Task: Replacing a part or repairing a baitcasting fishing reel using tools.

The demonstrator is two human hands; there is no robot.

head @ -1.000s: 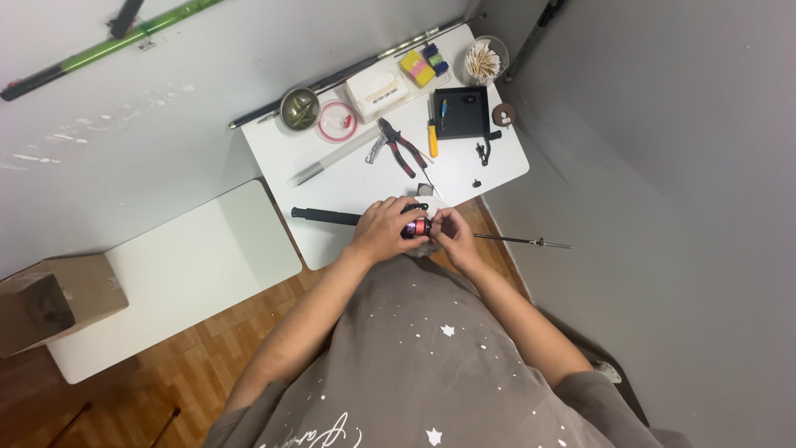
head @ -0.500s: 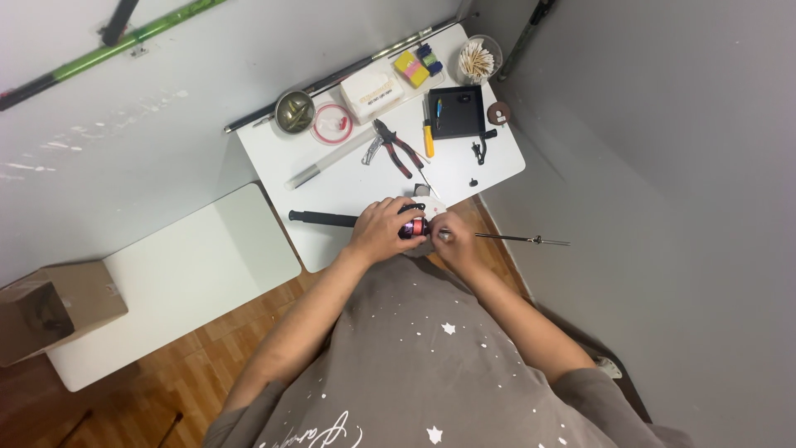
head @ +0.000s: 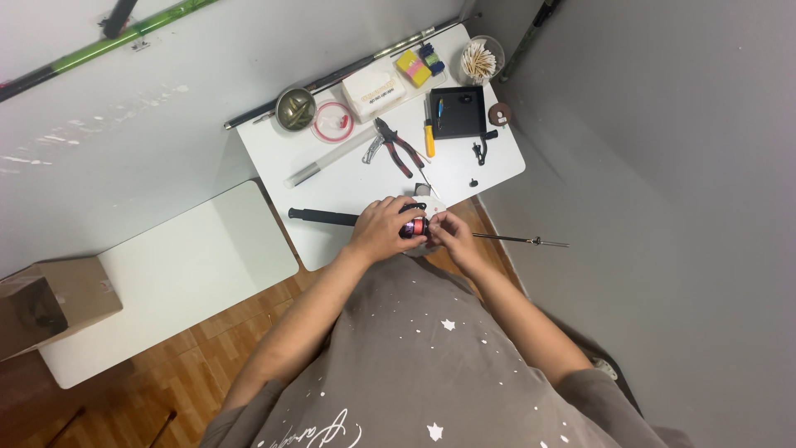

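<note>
Reel (head: 412, 226): 1 | hands: 2, left hand (head: 383, 230), right hand (head: 448, 231) | pliers (head: 395, 146): 1

1 head view, high, facing straight down

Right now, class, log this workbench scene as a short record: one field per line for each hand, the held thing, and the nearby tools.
Left hand: left hand wrapped around a small red and black reel
Right hand: right hand pinching the reel's right side
Rod: thin black rod sticking out to the right, its black handle to the left
Surface: white table
Tools: red-handled pliers, black tray, cup of cotton swabs
Grip detail: fingertip contact too small to judge
</note>
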